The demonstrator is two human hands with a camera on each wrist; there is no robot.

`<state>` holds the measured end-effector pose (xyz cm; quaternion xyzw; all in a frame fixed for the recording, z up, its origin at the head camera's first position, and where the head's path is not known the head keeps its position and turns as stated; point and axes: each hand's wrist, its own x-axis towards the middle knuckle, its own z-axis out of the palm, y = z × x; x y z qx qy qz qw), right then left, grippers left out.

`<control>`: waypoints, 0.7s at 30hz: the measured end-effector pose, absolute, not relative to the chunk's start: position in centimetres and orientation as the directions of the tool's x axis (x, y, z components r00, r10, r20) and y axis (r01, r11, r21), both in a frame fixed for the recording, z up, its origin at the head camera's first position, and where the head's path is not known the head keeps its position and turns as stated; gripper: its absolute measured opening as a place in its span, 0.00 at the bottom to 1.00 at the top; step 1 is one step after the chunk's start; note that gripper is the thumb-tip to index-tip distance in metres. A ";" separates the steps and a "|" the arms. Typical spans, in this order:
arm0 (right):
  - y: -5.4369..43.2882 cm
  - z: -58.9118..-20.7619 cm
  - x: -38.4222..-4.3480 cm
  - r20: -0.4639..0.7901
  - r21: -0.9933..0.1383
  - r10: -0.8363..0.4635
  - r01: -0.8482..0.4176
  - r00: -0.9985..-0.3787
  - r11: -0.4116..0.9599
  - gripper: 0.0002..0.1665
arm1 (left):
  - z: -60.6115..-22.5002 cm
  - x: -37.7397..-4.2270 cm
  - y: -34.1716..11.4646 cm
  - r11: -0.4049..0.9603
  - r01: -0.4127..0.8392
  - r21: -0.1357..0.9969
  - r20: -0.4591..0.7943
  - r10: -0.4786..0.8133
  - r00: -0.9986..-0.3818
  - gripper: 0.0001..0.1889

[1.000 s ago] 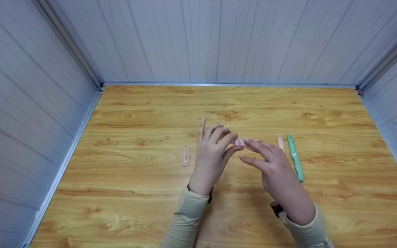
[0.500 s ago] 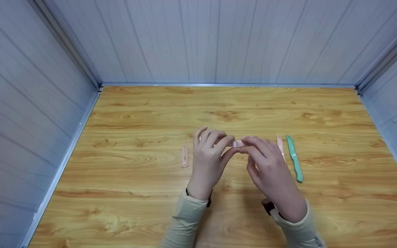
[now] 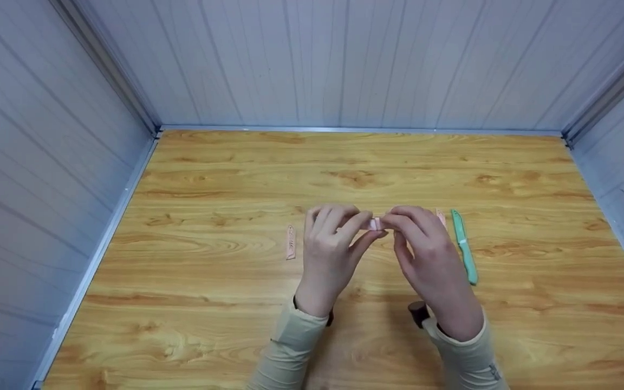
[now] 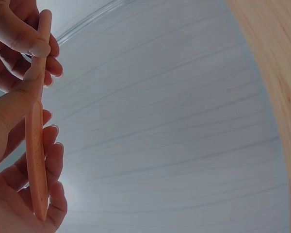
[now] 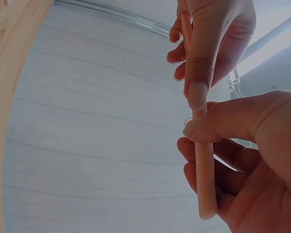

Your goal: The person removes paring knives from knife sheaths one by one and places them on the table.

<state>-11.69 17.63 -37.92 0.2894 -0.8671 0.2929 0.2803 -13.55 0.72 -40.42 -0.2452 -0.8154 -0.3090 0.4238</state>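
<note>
Above the middle of the table, both hands hold a pink knife (image 4: pixel 36 160), whose blade part looks covered by a pink sheath (image 4: pixel 35 141). My left hand (image 3: pixel 325 244) pinches the sheath end between thumb and fingers. The right hand (image 3: pixel 432 252) grips the handle (image 5: pixel 205 179), its thumb close to the left thumb at the joint. In the head view the fingers hide most of the knife, leaving a short pale piece between them.
A slim pink printed sheath (image 3: pixel 291 242) lies on the wooden table (image 3: pixel 209 303) left of the hands. Right of them lie a green knife (image 3: pixel 464 246) and a pink knife-like piece (image 3: pixel 441 217), partly hidden by the right hand. Pale panel walls surround the table.
The right hand has moved slightly left, and its spread fingers and thumb have closed on the knife's handle. The left hand's raised little finger has come down.
</note>
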 end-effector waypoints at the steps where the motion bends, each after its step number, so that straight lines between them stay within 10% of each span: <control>1: 17.7 -37.9 -11.7 0.665 -0.338 -0.340 -0.673 -0.666 0.658 0.18 | -40.4 -13.5 0.7 0.688 0.663 0.295 0.844 0.138 -0.519 0.14; 21: 16.8 -38.4 -11.6 0.740 -0.273 -0.273 -0.644 -0.615 0.714 0.22 | -39.8 -13.2 0.6 0.683 0.680 0.266 0.802 0.234 -0.550 0.11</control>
